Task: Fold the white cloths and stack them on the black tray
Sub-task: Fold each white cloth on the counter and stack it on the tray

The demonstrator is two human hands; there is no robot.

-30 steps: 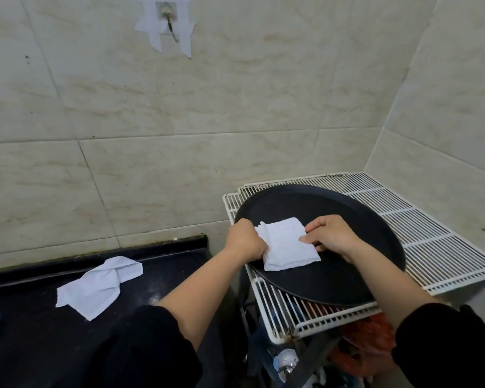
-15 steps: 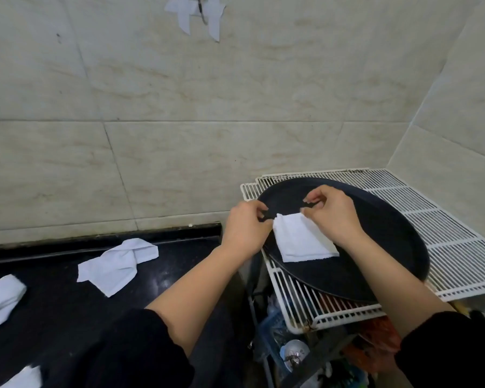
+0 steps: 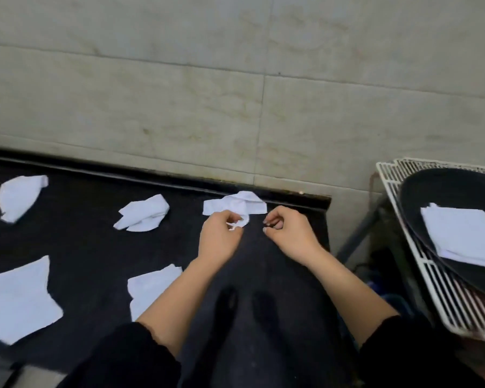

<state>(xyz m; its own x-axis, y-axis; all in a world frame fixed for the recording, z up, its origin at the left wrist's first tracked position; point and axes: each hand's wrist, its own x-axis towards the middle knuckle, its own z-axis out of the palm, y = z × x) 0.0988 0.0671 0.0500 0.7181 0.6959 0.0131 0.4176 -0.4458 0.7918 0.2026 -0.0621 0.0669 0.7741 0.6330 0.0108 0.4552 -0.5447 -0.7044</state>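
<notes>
Both hands have left the black tray (image 3: 445, 186) at 3 o'clock, where one folded cloth (image 3: 465, 233) lies flat. The left hand (image 3: 221, 236) now pinches the near edge of a crumpled cloth (image 3: 235, 205) on the counter (image 3: 90, 242) at 12 o'clock. The right hand (image 3: 289, 233) is curled beside it, apparently empty. Judgement: one cloth is stacked and the next fold is beginning.

White cloths (image 3: 142, 213) soft, creased fabric; black tray (image 3: 443, 191) matt, smooth; rack (image 3: 403, 247) white-coated wire; wall (image 3: 179, 93) smooth tile.
</notes>
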